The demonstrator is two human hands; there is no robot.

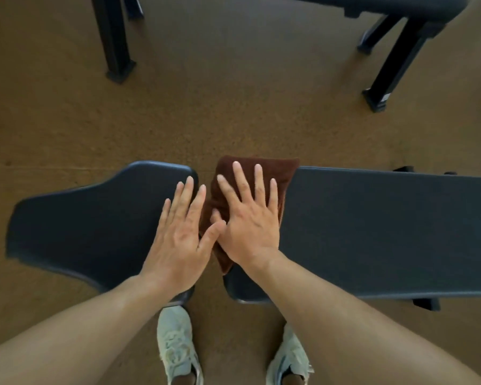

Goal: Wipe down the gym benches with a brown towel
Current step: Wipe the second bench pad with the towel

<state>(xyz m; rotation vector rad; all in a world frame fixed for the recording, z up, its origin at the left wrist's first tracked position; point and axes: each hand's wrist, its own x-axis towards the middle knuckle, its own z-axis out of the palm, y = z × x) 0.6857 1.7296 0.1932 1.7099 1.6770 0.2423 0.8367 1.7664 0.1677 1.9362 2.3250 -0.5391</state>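
Below my head camera I count two black bench pads, one brown towel (275, 173) across their gap. My right hand (250, 226) presses it flat-fingered; my left hand (178, 234) rests flat on the seat pad (89, 223). Another bench (400, 6) stands beyond, on brown flooring (233, 107).

1. My two forearms are bare up to the frame edge; no sleeve shows on them.
2. My left grip (182, 232) has no ring, no glove and no watch at the wrist.
3. My right grip (252, 218) is bare in the same way, with short nails.
4. On my feet I wear pale grey-white sneakers (177, 345) with laces, worn and a little frayed at the opening.
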